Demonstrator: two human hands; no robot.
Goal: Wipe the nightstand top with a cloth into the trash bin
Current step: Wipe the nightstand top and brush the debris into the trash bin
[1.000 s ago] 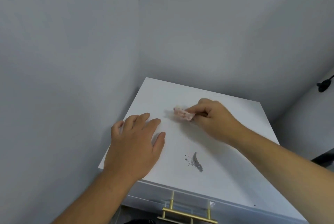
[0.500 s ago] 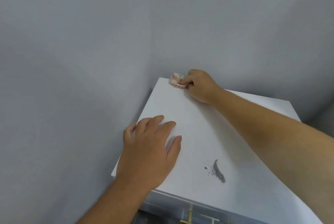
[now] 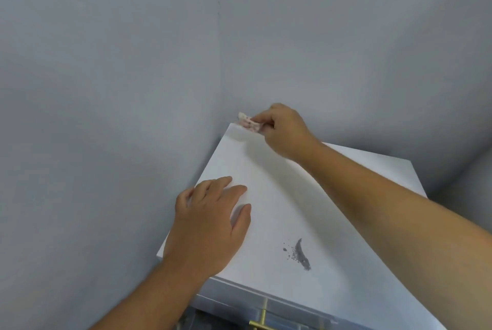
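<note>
The white nightstand top (image 3: 279, 196) stands in a corner between two grey walls. My right hand (image 3: 285, 131) pinches a small pink-and-white cloth (image 3: 249, 124) at the top's far left corner, against the wall. Flat on the near left part of the top lies my left hand (image 3: 210, 223), fingers spread and straight. A dark grey smear of dirt with small specks (image 3: 300, 253) sits near the front edge, to the right of my left hand. No trash bin is in view.
Grey walls (image 3: 106, 90) close in the nightstand on the left and at the back. A drawer front with a brass handle (image 3: 262, 320) shows below the front edge. A second grey surface rises at the far right.
My right hand has carried the cloth from the middle of the top to the far left corner. The view has shifted a little; my left hand stays flat in place.
</note>
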